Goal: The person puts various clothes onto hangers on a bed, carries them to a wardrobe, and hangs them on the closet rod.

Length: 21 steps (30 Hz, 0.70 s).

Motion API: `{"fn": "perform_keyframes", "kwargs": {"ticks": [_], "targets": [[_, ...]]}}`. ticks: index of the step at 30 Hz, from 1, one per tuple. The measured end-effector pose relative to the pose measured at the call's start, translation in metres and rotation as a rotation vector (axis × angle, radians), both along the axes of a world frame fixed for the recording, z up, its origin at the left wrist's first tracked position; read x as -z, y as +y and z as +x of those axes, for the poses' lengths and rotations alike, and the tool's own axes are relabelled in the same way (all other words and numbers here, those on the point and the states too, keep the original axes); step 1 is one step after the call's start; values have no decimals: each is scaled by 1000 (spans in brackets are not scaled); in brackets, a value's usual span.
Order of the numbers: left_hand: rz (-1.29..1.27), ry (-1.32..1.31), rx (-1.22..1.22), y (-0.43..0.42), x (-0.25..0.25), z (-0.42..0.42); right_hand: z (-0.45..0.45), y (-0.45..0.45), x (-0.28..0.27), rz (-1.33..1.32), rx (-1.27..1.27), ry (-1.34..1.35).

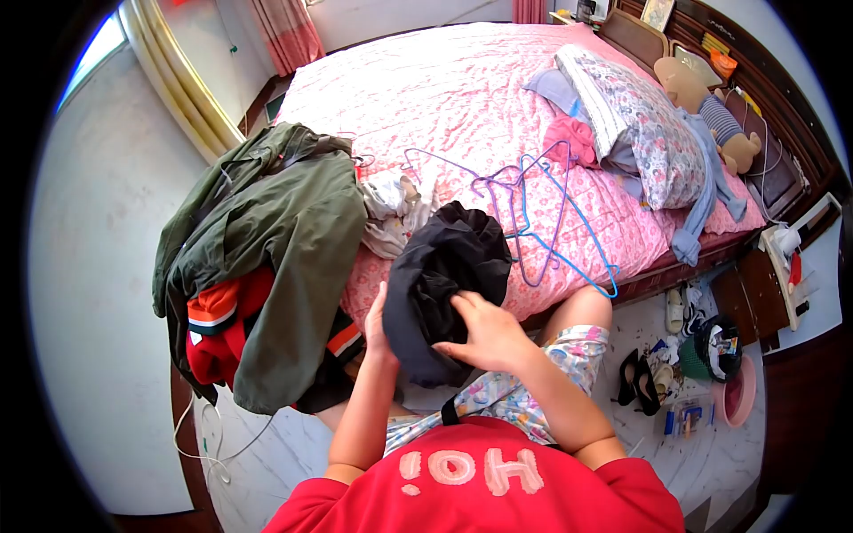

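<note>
In front of me is a bunched black cloth item (453,266), held up over my lap at the bed's edge; its exact kind does not show. My left hand (377,325) supports its left side, with the fingers partly behind the cloth. From the right, my right hand (487,332) grips the inner folds, thumb and fingers curled on the fabric. A dark green jacket (298,231) lies in a heap at the left, over red and orange clothing (222,306). Blue (569,258) and purple hangers (524,266) lie just past the black cloth.
The bed has a pink patterned quilt (400,80). A flowered pillow (653,142), a plush toy (729,133) and crumpled clothes lie on its right. Black shoes (635,382), a waste bin (706,351) and a pink basin (736,391) stand on the right floor. A cable (213,457) trails at left.
</note>
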<state>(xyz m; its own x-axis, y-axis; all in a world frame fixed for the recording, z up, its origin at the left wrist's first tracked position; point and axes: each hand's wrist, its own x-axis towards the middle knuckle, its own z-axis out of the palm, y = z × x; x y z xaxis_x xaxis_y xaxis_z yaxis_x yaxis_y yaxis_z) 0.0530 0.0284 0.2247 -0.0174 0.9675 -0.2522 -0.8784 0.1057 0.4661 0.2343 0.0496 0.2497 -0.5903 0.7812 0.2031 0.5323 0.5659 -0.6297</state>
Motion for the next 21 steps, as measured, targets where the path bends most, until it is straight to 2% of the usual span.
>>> {"fn": "perform_keyframes", "kwargs": {"ticks": [1, 2, 3, 5, 6, 8, 9, 10, 11, 12, 13, 14, 16, 17, 19, 21], "targets": [[-29, 36, -4, 1, 8, 1, -3, 1, 5, -169, -75, -29], [-54, 291, -35, 2, 26, 0, -7, -1, 9, -231, -116, -43], [-39, 561, -87, -2, 7, 9, -10, -5, 17, -166, -84, 29], [37, 650, -82, -3, -16, 19, -10, 2, 54, -58, 2, 236], [37, 650, -83, 1, -19, 17, -4, 5, 27, 27, -49, 185], [207, 900, -161, 10, -27, 10, 4, 11, 4, 53, 83, 391], [259, 1182, -338, 15, -35, -2, 10, 16, -2, 96, 183, 490], [249, 1229, -441, 17, -57, -11, 23, 26, -1, 63, 259, 591], [238, 1096, -529, 20, -71, -25, 39, 36, 1, 28, 336, 691], [167, 1144, -587, 21, -69, -57, 55, 41, -10, -51, 479, 799], [234, 1085, -744, 21, -86, -64, 69, 44, -14, -91, 553, 850], [287, 1180, -843, 20, -85, -78, 82, 47, -17, -130, 627, 906], [259, 1556, -928, 15, -82, -89, 99, 55, 0, 311, 406, 777], [267, 1702, -941, 17, -74, -91, 102, 52, 24, 216, 436, 722], [3, 1984, -670, 15, -44, -105, 108, 50, 80, -245, 444, 768], [-212, 2248, -544, 12, -19, -105, 116, 47, 123, -436, 635, 718]]}}
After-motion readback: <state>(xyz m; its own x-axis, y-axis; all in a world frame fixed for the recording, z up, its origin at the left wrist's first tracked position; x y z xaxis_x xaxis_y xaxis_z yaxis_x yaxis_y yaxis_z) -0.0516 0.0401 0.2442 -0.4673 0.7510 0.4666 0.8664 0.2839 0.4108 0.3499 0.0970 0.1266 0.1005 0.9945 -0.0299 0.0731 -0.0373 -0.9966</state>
